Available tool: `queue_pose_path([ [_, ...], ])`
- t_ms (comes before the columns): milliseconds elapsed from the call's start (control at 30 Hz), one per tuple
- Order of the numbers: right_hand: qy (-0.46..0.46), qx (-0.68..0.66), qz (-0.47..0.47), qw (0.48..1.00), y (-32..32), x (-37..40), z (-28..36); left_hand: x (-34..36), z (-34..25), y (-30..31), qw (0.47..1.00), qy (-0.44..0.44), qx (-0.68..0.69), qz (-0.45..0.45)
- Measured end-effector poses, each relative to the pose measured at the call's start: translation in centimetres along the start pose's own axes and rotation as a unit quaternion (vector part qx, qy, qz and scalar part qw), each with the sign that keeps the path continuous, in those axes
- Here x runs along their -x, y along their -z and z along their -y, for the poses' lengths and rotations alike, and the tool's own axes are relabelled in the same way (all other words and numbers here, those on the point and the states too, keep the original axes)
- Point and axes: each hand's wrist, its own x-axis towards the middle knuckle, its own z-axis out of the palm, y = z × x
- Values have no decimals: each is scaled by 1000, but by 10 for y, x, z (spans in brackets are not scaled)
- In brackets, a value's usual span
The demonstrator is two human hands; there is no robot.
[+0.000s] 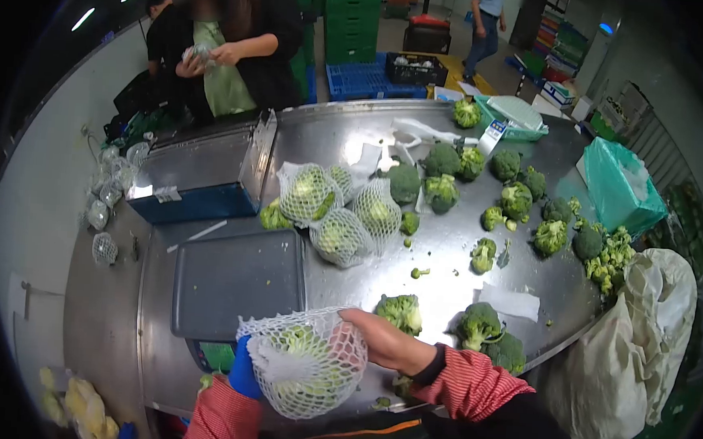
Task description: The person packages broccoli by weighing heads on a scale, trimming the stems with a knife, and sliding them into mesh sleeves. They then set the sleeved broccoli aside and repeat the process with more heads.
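Steel tabletop (347, 288) spreads out under my remote view. Closest to me, at the table's near edge, a white foam net (318, 374) sits around a green head (300, 341), between the two hands. My right hand (388, 338) comes in from the right and pinches the net's upper right edge, some fingers behind the mesh. My blue-gloved left hand (246, 370) is against its left side; the mesh hides those fingers, so I can't tell how they close. The net's long axis is unclear to me. Just beyond lies a grey tray (239, 281), then netted heads (338, 236) and loose broccoli (442, 193). Farther back, across the table, a co-worker (245, 52) stands before green crates (350, 26).
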Motion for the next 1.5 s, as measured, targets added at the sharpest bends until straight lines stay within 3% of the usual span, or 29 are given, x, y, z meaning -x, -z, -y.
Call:
queue_pose_path([
  [100,34,-107,123,986,30,20,-9,11,40,18,998,-12,25,54],
  [133,66,-96,120,986,28,31,-6,16,49,3,988,-55,-127,70],
  [233,40,-27,93,994,22,64,-1,34,59,-51,999,38,-26,-8],
  [267,39,36,126,991,17,72,4,28,60,-38,989,116,62,61],
  [367,46,-38,261,963,15,81,14,36,67,-57,958,211,163,107],
  [400,81,-24,200,976,8,82,14,39,67,-71,981,180,52,59],
  [500,82,-86,102,988,30,70,6,20,85,-34,987,112,-10,111],
  [533,50,-83,131,987,65,67,0,33,75,-70,994,61,-6,95],
  [567,-17,-17,74,997,89,67,-15,36,75,-79,996,40,-61,53],
  [633,-150,118,-39,981,114,77,-46,31,82,-68,994,82,53,46],
  [733,-59,-11,-23,998,97,90,-71,-3,102,-54,979,103,151,95],
  [833,-37,-211,29,976,124,65,-68,-23,95,-79,989,106,104,8],
  [867,-12,-179,37,983,125,58,-57,-33,106,-68,999,42,-3,-6],
  [967,-7,-122,33,992,131,45,-31,-62,109,-61,994,19,-82,-65],
  [1000,-8,-141,38,989,130,43,-23,-74,96,-60,976,-60,-209,-27],
  [1100,57,-102,6,993,118,43,11,-88,79,-107,909,-315,-273,21],
  [1200,101,-46,-37,993,110,25,33,-120,76,-122,792,-389,-456,118],
  [1300,106,91,-32,990,123,8,69,-171,39,-127,903,-261,-318,127],
  [1367,108,169,-27,979,132,6,84,-193,23,-148,968,-155,-140,139],
  [1433,134,205,-23,969,137,8,102,-226,3,-159,979,-154,-82,102],
  [1467,180,249,-43,951,140,16,108,-241,-8,-172,966,-209,-143,60],
  [1500,247,354,-127,893,160,17,111,-256,-20,-182,943,-264,-202,17],
])
